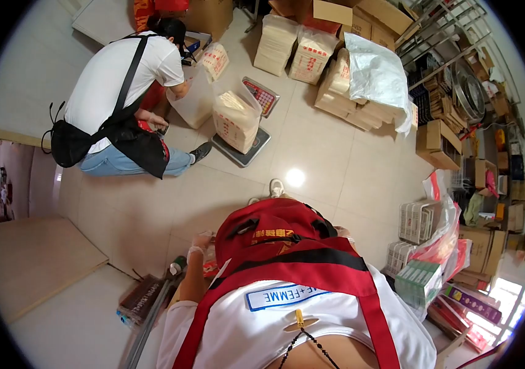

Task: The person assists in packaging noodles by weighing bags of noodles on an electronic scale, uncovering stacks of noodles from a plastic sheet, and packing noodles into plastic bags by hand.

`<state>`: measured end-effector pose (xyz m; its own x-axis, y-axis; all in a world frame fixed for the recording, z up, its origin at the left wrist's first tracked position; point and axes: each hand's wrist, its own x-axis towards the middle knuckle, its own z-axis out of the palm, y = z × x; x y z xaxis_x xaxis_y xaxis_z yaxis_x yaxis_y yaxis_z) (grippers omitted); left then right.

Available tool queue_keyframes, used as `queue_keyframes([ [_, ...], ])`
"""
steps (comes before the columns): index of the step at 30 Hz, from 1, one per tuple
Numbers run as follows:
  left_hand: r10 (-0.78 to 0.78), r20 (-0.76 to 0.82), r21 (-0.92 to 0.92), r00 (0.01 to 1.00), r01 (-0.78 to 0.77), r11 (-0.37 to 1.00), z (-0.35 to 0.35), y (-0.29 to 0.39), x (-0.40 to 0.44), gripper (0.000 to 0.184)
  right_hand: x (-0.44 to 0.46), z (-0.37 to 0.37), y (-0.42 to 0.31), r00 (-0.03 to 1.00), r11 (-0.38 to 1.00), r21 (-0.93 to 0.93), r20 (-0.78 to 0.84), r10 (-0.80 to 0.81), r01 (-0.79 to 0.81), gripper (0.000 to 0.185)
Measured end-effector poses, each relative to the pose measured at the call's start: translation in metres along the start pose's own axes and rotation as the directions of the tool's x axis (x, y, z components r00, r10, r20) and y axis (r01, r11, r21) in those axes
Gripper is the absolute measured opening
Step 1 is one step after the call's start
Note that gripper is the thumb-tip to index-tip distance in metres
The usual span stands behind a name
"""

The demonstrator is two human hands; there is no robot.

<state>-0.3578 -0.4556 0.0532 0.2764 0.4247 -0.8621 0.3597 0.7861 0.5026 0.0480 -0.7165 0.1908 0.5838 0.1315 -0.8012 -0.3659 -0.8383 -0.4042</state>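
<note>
My left hand, in a clear plastic glove, hangs beside the left edge of my red apron. Its fingers are partly hidden, and a small red and white item shows just below it. On the other side, only a bit of my right hand shows past the apron, also apparently gloved; its fingers are hidden. On the floor ahead, a clear bag of pale stacked sheets with red print stands on a dark floor scale. Behind it lies the scale's red keypad panel.
A crouching person in a dark apron handles a plastic bag at the left. Bagged stacks and a white sack stand at the back. Baskets, a green box and shelves line the right. Metal poles lean at lower left.
</note>
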Motion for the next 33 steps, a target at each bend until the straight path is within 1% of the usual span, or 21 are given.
queue_keyframes([
  [7, -0.05, -0.082, 0.112, 0.995, 0.059, 0.992, -0.004, 0.005, -0.014, 0.024, 0.024, 0.005, 0.021, 0.999, 0.989, 0.145, 0.047, 0.012, -0.019, 0.019],
  [8, 0.192, 0.053, 0.534, 0.98, -0.19, 0.824, -0.011, -0.001, -0.009, 0.022, 0.025, 0.005, 0.018, 0.999, 0.99, 0.143, 0.051, 0.014, -0.021, 0.019],
  [9, 0.339, 0.274, 0.802, 0.9, -0.409, 0.437, -0.013, 0.0, -0.009, 0.022, 0.028, 0.004, 0.015, 0.999, 0.996, 0.094, 0.038, -0.007, 0.004, 0.018],
  [10, 0.339, 0.27, 0.802, 0.901, -0.405, 0.438, -0.009, 0.002, -0.005, 0.022, 0.032, 0.002, 0.011, 0.999, 0.999, 0.044, 0.025, -0.03, 0.029, 0.017],
  [11, 0.221, 0.192, 0.704, 0.956, -0.291, 0.647, -0.005, 0.004, -0.001, 0.021, 0.05, 0.001, 0.017, 0.999, 0.999, 0.043, 0.028, -0.032, 0.03, 0.017],
  [12, 0.083, 0.138, 0.566, 0.987, -0.147, 0.811, -0.002, 0.006, 0.003, 0.022, 0.075, 0.0, 0.028, 0.994, 0.994, 0.015, 0.032, -0.106, 0.106, 0.017],
  [13, 0.081, 0.136, 0.565, 0.987, -0.145, 0.812, 0.0, 0.009, 0.008, 0.022, 0.097, -0.003, 0.04, 0.983, 0.984, -0.014, 0.037, -0.179, 0.18, 0.018],
  [14, 0.277, 0.236, 0.81, 0.932, -0.346, 0.473, -0.002, 0.003, 0.018, 0.022, 0.1, -0.008, 0.037, 0.983, 0.984, -0.016, 0.041, -0.176, 0.177, 0.018],
  [15, 0.396, 0.398, 0.896, 0.828, -0.443, 0.026, 0.0, 0.005, 0.021, 0.022, 0.105, -0.012, 0.031, 0.973, 0.975, -0.034, 0.081, -0.216, 0.219, 0.018],
  [16, 0.394, 0.395, 0.897, 0.83, -0.44, 0.027, 0.004, 0.007, 0.024, 0.022, 0.112, -0.017, 0.023, 0.959, 0.964, -0.048, 0.121, -0.255, 0.262, 0.019],
  [18, 0.233, 0.166, 0.74, 0.958, -0.278, 0.613, 0.024, 0.024, 0.025, 0.019, 0.126, -0.024, 0.0, 0.921, 0.933, -0.071, 0.202, -0.333, 0.353, 0.021],
  [19, 0.233, 0.164, 0.739, 0.959, -0.276, 0.614, 0.037, 0.039, 0.018, 0.019, 0.126, -0.026, -0.015, 0.905, 0.922, -0.06, 0.222, -0.362, 0.383, 0.021],
  [21, 0.175, 0.042, 0.328, 0.984, -0.179, 0.928, 0.059, 0.071, 0.001, 0.018, 0.124, -0.03, -0.044, 0.87, 0.897, -0.033, 0.263, -0.418, 0.441, 0.021],
  [22, 0.177, 0.04, 0.326, 0.983, -0.18, 0.928, 0.062, 0.074, 0.008, 0.018, 0.104, -0.029, -0.076, 0.953, 0.97, 0.009, 0.184, -0.24, 0.243, 0.021],
  [23, 0.116, 0.006, 0.122, 0.993, -0.116, 0.986, 0.065, 0.074, 0.016, 0.02, 0.09, -0.029, -0.099, 0.993, 0.997, 0.069, 0.113, -0.044, 0.036, 0.021],
  [24, 0.049, -0.013, -0.089, 0.999, -0.05, 0.995, 0.066, 0.074, 0.026, 0.021, 0.089, -0.031, -0.109, 0.991, 0.996, 0.057, 0.111, -0.068, 0.062, 0.021],
  [25, 0.048, -0.013, -0.09, 0.999, -0.049, 0.995, 0.067, 0.075, 0.033, 0.021, 0.095, -0.032, -0.112, 0.99, 0.994, 0.06, 0.101, -0.099, 0.094, 0.021],
  [28, 0.078, 0.033, -0.023, 0.996, -0.077, 0.997, 0.069, 0.091, 0.041, 0.021, 0.098, -0.038, -0.121, 0.989, 0.991, 0.042, 0.075, -0.13, 0.127, 0.022],
  [30, 0.098, -0.014, 0.258, 0.995, -0.091, 0.962, 0.073, 0.109, 0.032, 0.019, 0.087, -0.039, -0.122, 0.989, 0.989, 0.067, 0.059, -0.134, 0.13, 0.023],
  [31, 0.104, -0.006, 0.268, 0.995, -0.098, 0.959, 0.071, 0.112, 0.033, 0.019, 0.081, -0.038, -0.121, 0.99, 0.988, 0.086, 0.045, -0.136, 0.132, 0.023],
  [33, 0.279, 0.254, 0.59, 0.926, -0.377, 0.714, 0.067, 0.116, 0.03, 0.019, 0.068, -0.033, -0.107, 0.993, 0.988, 0.109, 0.026, -0.114, 0.111, 0.024],
])
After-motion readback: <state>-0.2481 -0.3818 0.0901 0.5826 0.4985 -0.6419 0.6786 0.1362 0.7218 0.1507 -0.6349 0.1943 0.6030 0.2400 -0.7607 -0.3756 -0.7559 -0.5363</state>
